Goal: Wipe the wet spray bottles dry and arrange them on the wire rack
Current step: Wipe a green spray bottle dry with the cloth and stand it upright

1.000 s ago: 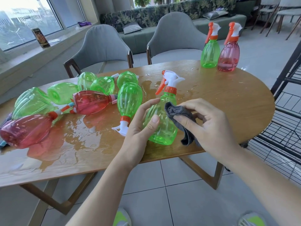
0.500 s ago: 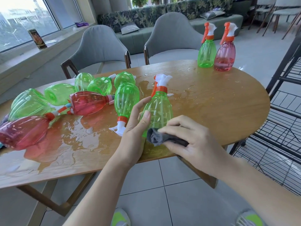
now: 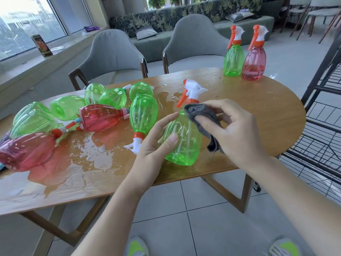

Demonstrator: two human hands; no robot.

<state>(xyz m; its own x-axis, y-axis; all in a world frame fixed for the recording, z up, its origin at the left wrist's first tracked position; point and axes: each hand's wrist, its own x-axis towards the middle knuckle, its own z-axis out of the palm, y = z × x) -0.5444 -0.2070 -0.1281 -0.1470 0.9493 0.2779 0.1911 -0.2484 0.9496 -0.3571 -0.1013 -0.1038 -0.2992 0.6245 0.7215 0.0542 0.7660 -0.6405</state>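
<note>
A green spray bottle [image 3: 182, 145] with a white and orange trigger head stands tilted at the table's near edge. My left hand [image 3: 156, 146] holds its left side, thumb across the front. My right hand [image 3: 234, 130] grips a grey cloth [image 3: 203, 115] and presses it against the bottle's upper right shoulder. Several wet green and red bottles [image 3: 103, 117] lie on their sides at the left of the wooden table [image 3: 258, 111]. One green bottle [image 3: 232, 60] and one red bottle [image 3: 255, 61] stand upright at the far right edge.
A black wire rack [image 3: 321, 126] stands to the right of the table. Puddles of water [image 3: 96, 154] cover the table's left half. Two grey chairs [image 3: 114, 54] sit behind the table, with a sofa farther back.
My right hand has lifted the cloth from the bottle's lower body to its upper shoulder. The bottle's trigger head has turned to face right.
</note>
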